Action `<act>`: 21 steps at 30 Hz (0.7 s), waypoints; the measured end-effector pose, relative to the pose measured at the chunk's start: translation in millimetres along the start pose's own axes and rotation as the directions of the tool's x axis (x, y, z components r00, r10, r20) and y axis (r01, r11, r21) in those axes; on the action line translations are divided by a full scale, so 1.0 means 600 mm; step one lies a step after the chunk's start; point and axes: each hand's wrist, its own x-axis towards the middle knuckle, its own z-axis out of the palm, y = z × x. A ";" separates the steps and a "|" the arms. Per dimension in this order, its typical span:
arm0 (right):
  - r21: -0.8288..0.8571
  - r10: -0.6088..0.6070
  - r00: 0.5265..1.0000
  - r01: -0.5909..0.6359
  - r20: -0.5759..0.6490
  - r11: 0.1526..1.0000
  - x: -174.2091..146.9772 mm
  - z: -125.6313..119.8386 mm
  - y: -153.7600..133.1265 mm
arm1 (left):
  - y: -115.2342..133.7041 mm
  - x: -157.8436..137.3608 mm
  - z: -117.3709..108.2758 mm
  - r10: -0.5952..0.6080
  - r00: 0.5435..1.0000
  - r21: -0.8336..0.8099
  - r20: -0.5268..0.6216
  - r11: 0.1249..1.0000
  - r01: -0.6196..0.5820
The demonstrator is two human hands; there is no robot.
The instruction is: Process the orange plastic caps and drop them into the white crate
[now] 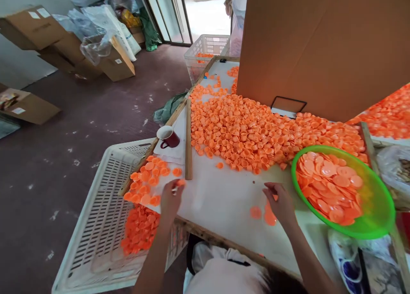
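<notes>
My left hand (pixel 171 198) is closed with an orange plastic cap (pixel 181 182) at its fingertips, just above the tabletop near the left edge. Beside it lies a loose group of orange caps (pixel 145 180). Over the table to the right, my right hand (pixel 280 202) has its fingers bent together, and a bit of orange plastic shows between them; its shape is mostly hidden. Flat orange discs (pixel 255 212) rest on the white surface below and beside that hand. A green basin (pixel 373 191) holding many orange discs (pixel 329 183) stands to its right.
A heap of orange caps (pixel 240 131) covers the table's far part, before a large cardboard box (pixel 320 46). A wooden strip (pixel 188 140) stands beside a dark red mug (pixel 171 139). A white crate (pixel 92 225) with orange pieces sits at the left, below table height.
</notes>
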 end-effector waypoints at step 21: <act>-0.415 0.081 0.994 -0.103 -0.071 0.904 0.017 -0.008 0.071 | 0.081 0.040 0.220 0.172 0.933 -0.274 0.316 0.958 -0.084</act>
